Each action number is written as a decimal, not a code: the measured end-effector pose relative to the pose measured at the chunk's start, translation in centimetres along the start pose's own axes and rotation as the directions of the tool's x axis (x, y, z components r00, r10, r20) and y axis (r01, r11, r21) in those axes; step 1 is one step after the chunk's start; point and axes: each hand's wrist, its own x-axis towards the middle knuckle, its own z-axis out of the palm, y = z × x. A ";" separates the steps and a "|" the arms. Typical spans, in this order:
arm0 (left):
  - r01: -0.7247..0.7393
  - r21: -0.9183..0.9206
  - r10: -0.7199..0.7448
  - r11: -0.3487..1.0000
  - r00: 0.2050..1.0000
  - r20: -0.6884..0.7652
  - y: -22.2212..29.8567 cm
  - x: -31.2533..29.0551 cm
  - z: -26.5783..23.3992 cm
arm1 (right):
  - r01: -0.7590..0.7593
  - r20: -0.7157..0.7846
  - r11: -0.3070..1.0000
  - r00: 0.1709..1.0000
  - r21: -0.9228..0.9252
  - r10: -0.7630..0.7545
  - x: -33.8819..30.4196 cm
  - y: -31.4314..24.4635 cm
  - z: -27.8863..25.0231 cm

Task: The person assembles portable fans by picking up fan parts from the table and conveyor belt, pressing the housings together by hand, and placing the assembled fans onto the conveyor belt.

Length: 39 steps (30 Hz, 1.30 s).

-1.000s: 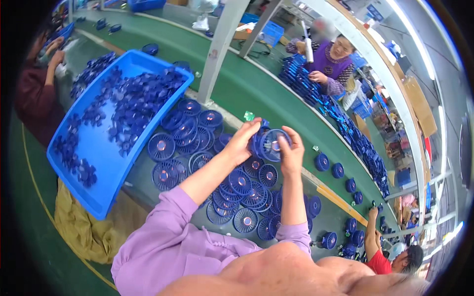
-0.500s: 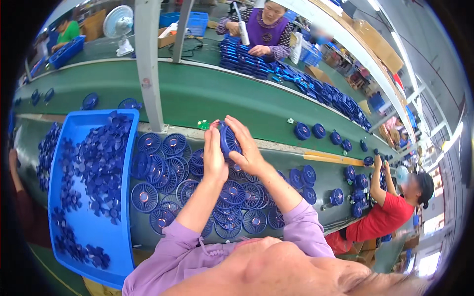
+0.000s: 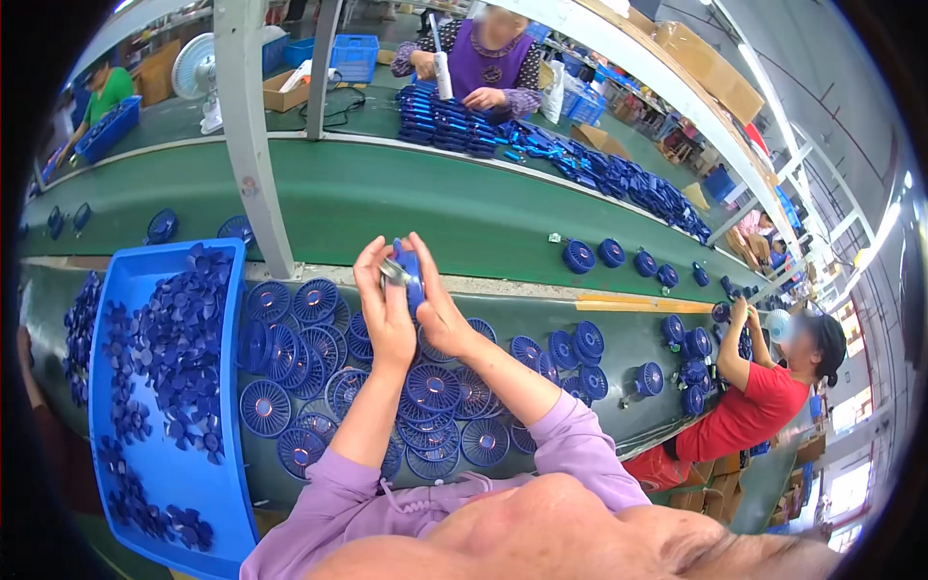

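Observation:
Above the near workbench, both my hands are raised around a blue fan head [image 3: 412, 275], which stands on edge between them. My left hand [image 3: 387, 324] has its fingers on one side, next to a silvery round part [image 3: 391, 272]. My right hand [image 3: 440, 314] presses the other side with palm and fingers. The fan head's inner side is mostly covered. Below my forearms lie many round blue fan grilles [image 3: 432, 387], overlapping in piles. To their left stands a blue tray [image 3: 240, 406] with a heap of small blue fan blades [image 3: 188, 338].
A green conveyor belt [image 3: 416, 203] runs beyond the bench, carrying several fan heads [image 3: 578, 256]. A grey post [image 3: 253, 145] rises at the belt's near edge. Across it, a person in purple [image 3: 488, 60] holds a tool over blue parts. Another person in red [image 3: 764, 406] works at right.
My hands have turned the fan head, and a silvery part now shows at its side. My left fingers are more spread. The whole view has shifted slightly.

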 end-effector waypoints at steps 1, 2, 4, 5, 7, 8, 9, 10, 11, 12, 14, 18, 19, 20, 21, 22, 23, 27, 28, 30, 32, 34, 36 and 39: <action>0.222 -0.209 -0.228 0.952 0.974 -0.002 0.3 0.0 0.1 | 0.177 -0.036 0.972 0.982 -0.156 -0.185 -0.3 -0.3 0.0; 0.233 -0.307 -0.239 0.923 0.971 0.020 0.1 0.0 0.3 | 0.193 -0.037 0.943 0.977 -0.272 -0.210 -0.4 0.1 -0.2; 0.064 -0.139 -0.070 0.988 0.997 -0.040 -0.4 -0.2 1.5 | 0.096 -0.091 0.994 0.991 -0.058 -0.101 -0.4 0.2 0.3; -0.020 -0.031 0.019 0.999 0.999 -0.030 -0.9 -0.6 1.4 | 0.012 -0.131 0.988 0.991 0.152 0.008 -0.7 -0.2 0.8; -0.175 0.170 0.191 0.970 0.978 -0.083 -1.3 -0.4 1.0 | 0.032 -0.110 0.961 0.994 0.276 -0.002 -0.1 -0.2 1.3; -0.095 0.150 0.113 0.984 0.987 -0.113 -0.6 -0.4 1.4 | 0.025 -0.105 0.948 0.994 0.317 0.009 -0.1 0.1 1.4; -0.062 0.113 0.075 0.992 0.990 -0.118 -1.1 -0.3 1.7 | -0.025 -0.099 0.963 0.994 0.267 0.054 -0.2 0.7 1.0; -0.020 0.057 0.027 0.998 0.993 -0.116 -1.4 -0.4 1.6 | -0.004 -0.070 0.961 0.997 0.277 0.025 0.0 1.4 0.9; 0.022 -0.018 -0.024 1.000 0.992 -0.126 -2.2 -0.1 1.6 | 0.012 -0.066 0.996 0.998 0.090 -0.006 0.2 1.9 0.2; 0.075 -0.040 -0.078 0.996 0.993 -0.084 -3.5 0.1 1.7 | -0.052 -0.030 0.998 0.998 0.032 0.053 0.3 2.4 -1.0; 0.162 0.013 -0.163 0.987 0.986 0.021 -5.8 0.5 0.9 | -0.136 0.003 0.988 0.991 -0.078 0.136 1.0 3.6 -2.9; 0.102 0.307 -0.166 0.946 0.967 0.193 -7.6 -1.7 -0.1 | -0.356 -0.304 0.887 0.915 -0.296 0.265 1.7 7.8 -9.2; -0.002 0.360 -0.098 0.933 0.961 0.260 -8.1 -2.0 0.0 | -0.280 -0.353 0.838 0.929 -0.469 0.113 0.2 9.2 -12.3; -0.004 0.411 -0.135 0.912 0.942 0.308 -7.2 -1.8 0.2 | -0.308 -0.339 0.700 0.936 -0.644 0.100 -1.5 9.9 -15.1; -0.018 0.445 -0.164 0.896 0.916 0.367 -6.3 -1.5 1.1 | -0.355 -0.345 0.553 0.930 -0.754 0.126 -4.4 10.8 -19.0; -0.164 0.496 -0.063 0.853 0.910 0.409 -6.5 -1.0 0.9 | -0.422 -0.341 0.500 0.906 -0.756 0.250 -6.8 11.2 -22.1; -0.044 0.542 -0.187 0.839 0.913 0.362 -5.1 -0.6 0.4 | -0.387 -0.317 0.441 0.921 -0.810 0.227 -9.2 11.4 -23.1; -0.151 0.702 -0.137 0.696 0.932 0.336 -5.4 2.4 -2.7 | -0.462 -0.373 0.420 0.885 -0.782 0.279 -16.8 6.6 -25.8; -0.152 0.778 -0.161 0.610 0.937 0.310 -5.7 3.6 -3.5 | -0.500 -0.406 0.324 0.857 -0.803 0.317 -18.1 5.6 -25.2; -0.109 0.876 -0.234 0.470 0.941 0.243 -7.6 7.1 -3.5 | -0.562 -0.404 0.310 0.798 -0.767 0.447 -21.2 4.6 -26.3; -0.097 0.949 -0.244 0.298 0.954 0.175 -10.3 10.8 -3.8 | -0.525 -0.381 0.352 0.832 -0.775 0.403 -23.3 5.7 -26.2; -0.168 0.980 -0.299 0.106 0.935 0.192 -11.9 14.6 -5.1 | -0.484 -0.381 0.318 0.862 -0.815 0.334 -23.0 5.3 -24.7; -0.170 0.979 -0.355 -0.109 0.927 0.121 -13.5 17.8 -6.2 | -0.482 -0.365 0.342 0.861 -0.807 0.354 -22.1 4.2 -24.3; -0.242 0.826 -0.346 -0.510 0.936 0.061 -16.1 20.3 -13.6 | -0.468 -0.284 0.525 0.874 -0.711 0.394 -20.1 4.2 -23.2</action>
